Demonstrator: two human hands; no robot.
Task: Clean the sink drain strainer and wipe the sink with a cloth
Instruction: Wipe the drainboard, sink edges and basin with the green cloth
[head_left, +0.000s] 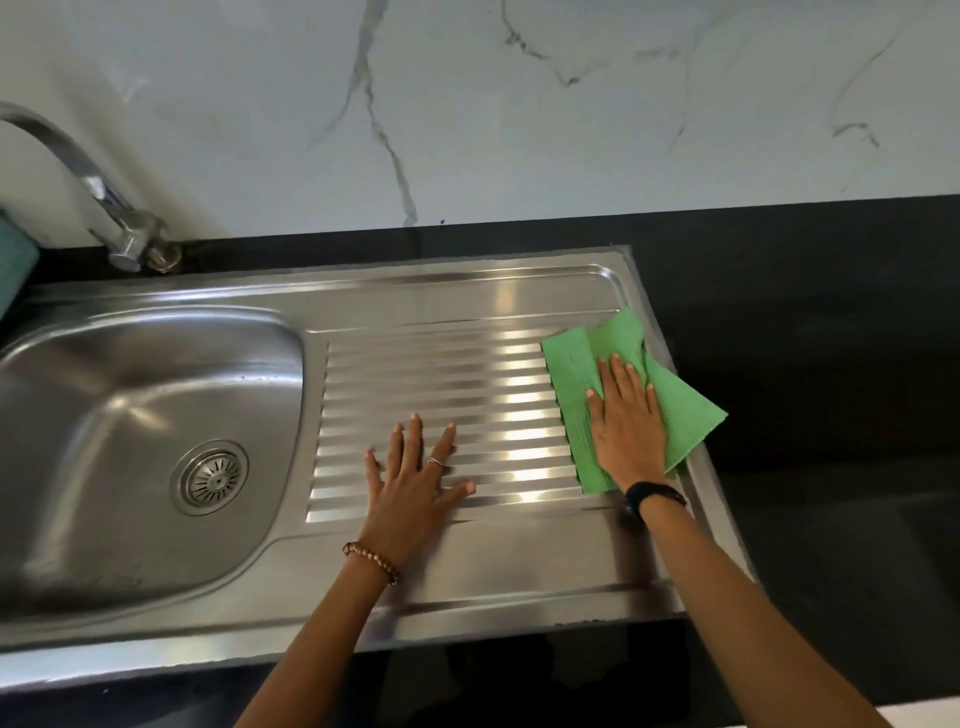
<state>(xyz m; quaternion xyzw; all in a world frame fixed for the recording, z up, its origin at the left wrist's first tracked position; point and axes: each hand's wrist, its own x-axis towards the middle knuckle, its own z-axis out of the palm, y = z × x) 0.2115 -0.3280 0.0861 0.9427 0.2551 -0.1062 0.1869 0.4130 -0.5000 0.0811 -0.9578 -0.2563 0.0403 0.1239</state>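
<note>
Pressing flat right hand (626, 415) on green cloth (571, 374), long axis front-to-back; left hand (415, 483) splayed on drainboard (441, 364).

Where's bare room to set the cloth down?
Bare ribs of the drainboard between left hand and green cloth; flat rim behind the ribs; dark counter to the right. Crowded: right edge, under right hand.

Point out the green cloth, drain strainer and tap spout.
green cloth (566, 374): head view, left flat part on the drainboard.
drain strainer (210, 477): head view, slotted centre.
tap spout (67, 156): head view, curved neck.
</note>
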